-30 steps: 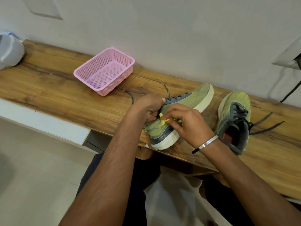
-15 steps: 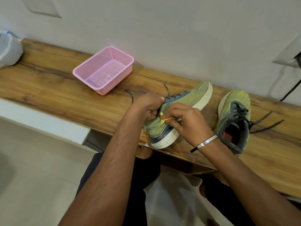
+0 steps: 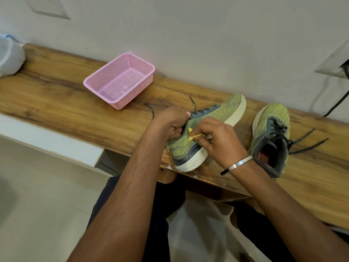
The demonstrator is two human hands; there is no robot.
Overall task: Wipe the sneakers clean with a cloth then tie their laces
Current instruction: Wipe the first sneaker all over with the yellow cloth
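Note:
A green sneaker [image 3: 224, 112] with a white sole lies tilted on its side on the wooden bench [image 3: 56, 99], heel toward me. My left hand [image 3: 172, 122] grips it at the collar. My right hand [image 3: 219, 140] pinches a small yellow cloth [image 3: 194, 136] against the sneaker's side near the heel. Its dark laces [image 3: 151, 108] trail loose across the wood to the left. The second green sneaker [image 3: 272, 133] stands upright to the right, its laces [image 3: 306, 140] untied and spread toward the right.
A pink mesh basket [image 3: 120, 80] stands empty on the bench near the wall, to the left of the sneakers. A white plastic bag [image 3: 9, 55] sits at the bench's far left end. A black cable [image 3: 338, 103] hangs down the wall at right.
My right hand has shifted the yellow cloth slightly along the sneaker's side. The left hand keeps its grip, and the sneakers stay where they were.

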